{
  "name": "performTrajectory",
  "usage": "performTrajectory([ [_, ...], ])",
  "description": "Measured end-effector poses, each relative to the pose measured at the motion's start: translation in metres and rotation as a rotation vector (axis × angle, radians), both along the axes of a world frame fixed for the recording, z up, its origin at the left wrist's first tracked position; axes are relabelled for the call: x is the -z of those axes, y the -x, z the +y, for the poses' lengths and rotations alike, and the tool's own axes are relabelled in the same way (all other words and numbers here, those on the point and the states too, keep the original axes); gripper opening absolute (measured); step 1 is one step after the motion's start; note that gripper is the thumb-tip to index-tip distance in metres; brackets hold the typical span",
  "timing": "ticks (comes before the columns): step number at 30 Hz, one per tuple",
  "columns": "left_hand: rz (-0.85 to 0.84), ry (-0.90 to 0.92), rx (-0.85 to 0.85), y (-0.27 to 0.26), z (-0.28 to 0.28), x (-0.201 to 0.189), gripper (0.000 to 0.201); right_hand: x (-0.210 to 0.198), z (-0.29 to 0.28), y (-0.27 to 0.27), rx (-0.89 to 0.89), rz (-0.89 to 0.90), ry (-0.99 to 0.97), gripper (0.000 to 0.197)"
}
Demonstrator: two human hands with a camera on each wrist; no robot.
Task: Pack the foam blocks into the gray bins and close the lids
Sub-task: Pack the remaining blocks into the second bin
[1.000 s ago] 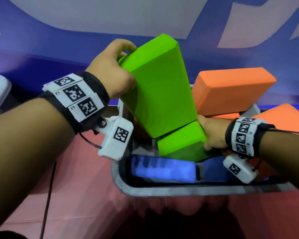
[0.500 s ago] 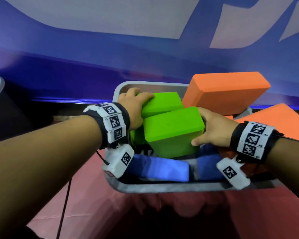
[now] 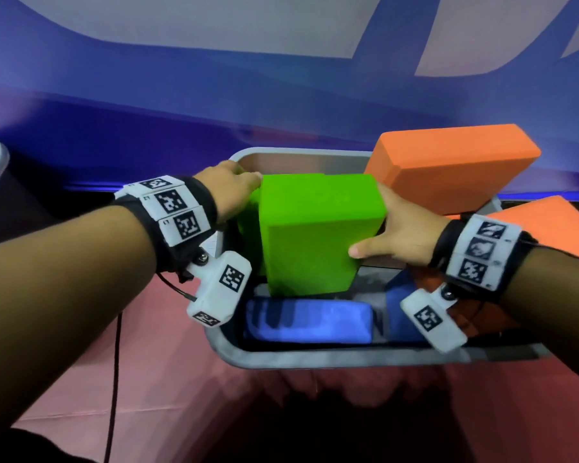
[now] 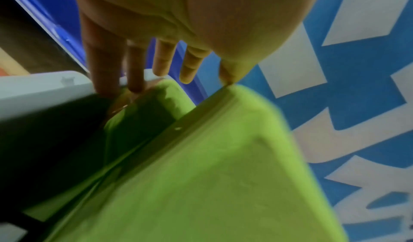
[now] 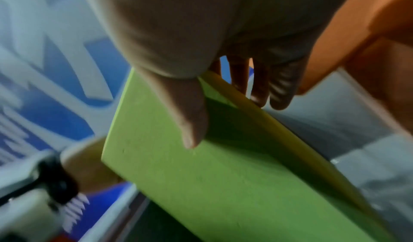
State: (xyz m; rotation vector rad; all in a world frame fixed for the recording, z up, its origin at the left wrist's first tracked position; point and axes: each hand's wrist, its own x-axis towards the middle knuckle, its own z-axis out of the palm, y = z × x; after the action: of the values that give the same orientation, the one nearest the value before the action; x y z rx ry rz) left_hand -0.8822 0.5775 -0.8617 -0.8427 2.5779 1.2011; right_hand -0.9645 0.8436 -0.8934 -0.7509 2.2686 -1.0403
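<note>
The left hand (image 3: 228, 192), fingers straight and slightly spread, pressed a second green block (image 4: 143, 115) wedged at the gray bin's (image 3: 315, 357) left wall. Beside it the big green block (image 3: 315, 235) stood in the bin above blue blocks (image 3: 308, 322), the right hand (image 3: 403, 228) gripping it, thumb in front. Orange blocks (image 3: 448, 168) crowded the bin's right side.

blue-and-white wall (image 3: 214, 95): backdrop | pink tablecloth (image 3: 154, 379): below wall, near side | black cable (image 3: 114, 379): trails across tablecloth
</note>
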Motion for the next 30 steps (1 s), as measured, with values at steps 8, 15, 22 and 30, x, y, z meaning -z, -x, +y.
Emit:
performTrajectory([
  [8, -0.068, 0.112, 0.301, -0.01, 0.013, 0.013, 0.068, 0.044, -0.005, -0.013, -0.024, -0.133, -0.414, 0.029],
  [15, -0.091, 0.15, 0.306, -0.006, 0.011, 0.01, 0.069, 0.051, -0.01, -0.03, -0.014, -0.413, -0.958, 0.036],
  [22, -0.011, 0.154, 0.347, -0.008, 0.028, -0.001, 0.047, 0.058, -0.034, -0.043, 0.005, -0.481, -0.918, 0.042],
  [30, -0.089, 0.37, 0.461, -0.018, 0.022, 0.007, 0.102, 0.041, -0.006, -0.043, 0.228, -0.49, -0.75, 0.044],
])
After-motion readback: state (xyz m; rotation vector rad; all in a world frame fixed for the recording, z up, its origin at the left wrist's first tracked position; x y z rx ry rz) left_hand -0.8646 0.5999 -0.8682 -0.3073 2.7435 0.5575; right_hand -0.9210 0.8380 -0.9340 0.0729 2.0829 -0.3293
